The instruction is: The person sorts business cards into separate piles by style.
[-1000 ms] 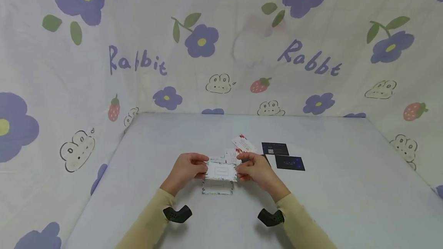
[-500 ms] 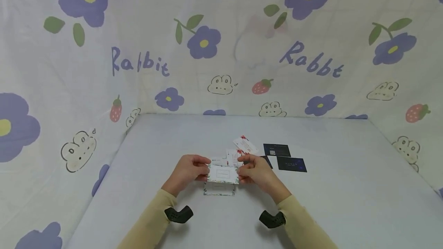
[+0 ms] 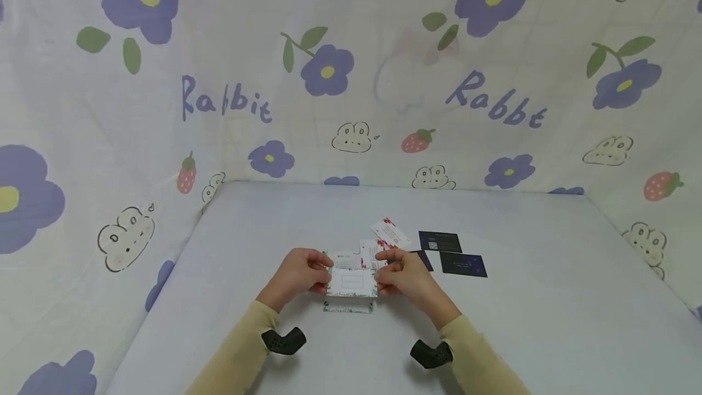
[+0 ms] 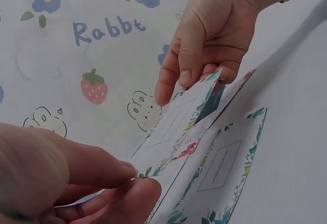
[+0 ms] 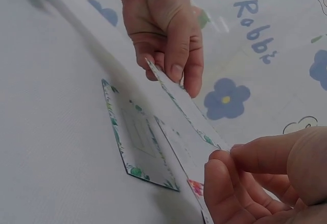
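Note:
A white card with a leafy floral border (image 3: 352, 283) is held by its two short ends, raised above the table. The left hand (image 3: 296, 273) pinches its left end between thumb and fingers, and the right hand (image 3: 408, 278) pinches its right end. Below it, a second floral-bordered card (image 4: 219, 165) lies on the table, partly covered in the head view. Just behind the held card lie a white card with small print (image 3: 345, 259) and a white card with red flowers (image 3: 370, 251). The right wrist view shows the held card (image 5: 179, 99) nearly edge-on.
Farther back lies another red-flowered white card (image 3: 390, 233). To the right are two dark cards, one with a small square code (image 3: 440, 241) and one with blue marks (image 3: 463, 264). A third dark card (image 3: 425, 259) is partly hidden by the right hand. Patterned curtain (image 3: 307, 120) surrounds the table.
Both hands have brought the held card slightly nearer the body. It now covers more of the floral card below, and more of the printed card behind shows. The head view has shifted slightly.

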Motion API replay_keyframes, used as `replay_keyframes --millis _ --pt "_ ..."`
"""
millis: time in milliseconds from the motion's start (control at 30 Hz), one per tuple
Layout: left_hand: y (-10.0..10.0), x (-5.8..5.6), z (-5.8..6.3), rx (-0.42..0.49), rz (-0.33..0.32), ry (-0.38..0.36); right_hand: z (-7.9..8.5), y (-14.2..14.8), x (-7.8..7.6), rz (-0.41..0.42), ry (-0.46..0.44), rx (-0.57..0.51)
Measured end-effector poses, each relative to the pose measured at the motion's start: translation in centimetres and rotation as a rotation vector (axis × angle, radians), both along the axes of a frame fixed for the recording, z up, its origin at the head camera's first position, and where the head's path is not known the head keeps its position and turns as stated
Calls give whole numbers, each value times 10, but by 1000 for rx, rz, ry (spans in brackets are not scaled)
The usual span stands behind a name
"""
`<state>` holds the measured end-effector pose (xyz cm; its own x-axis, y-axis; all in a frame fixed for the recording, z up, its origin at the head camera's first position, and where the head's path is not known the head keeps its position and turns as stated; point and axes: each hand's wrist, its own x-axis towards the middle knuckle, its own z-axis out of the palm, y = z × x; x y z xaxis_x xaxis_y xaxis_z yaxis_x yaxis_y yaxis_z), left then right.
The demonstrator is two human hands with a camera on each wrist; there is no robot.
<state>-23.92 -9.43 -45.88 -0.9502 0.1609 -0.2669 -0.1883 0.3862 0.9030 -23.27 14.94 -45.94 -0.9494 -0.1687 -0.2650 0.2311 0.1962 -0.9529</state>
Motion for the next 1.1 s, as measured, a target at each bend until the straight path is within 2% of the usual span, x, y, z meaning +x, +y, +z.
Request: replay_keyframes --millis 167,433,567,833,1100 --pt "1 -1 -3 -70 -26 -6 -6 -2 1 -1 11 52" --pt "0 0 -8 -166 -81 13 -13 -5 6 54 3 114" --pt "-1 0 -10 -178 -91 36 -13 -5 6 67 -6 133" --pt "0 2 -16 -194 -88 47 -12 -8 5 31 -53 117" --pt "4 5 -13 -214 -71 107 -8 -7 5 36 -45 121"
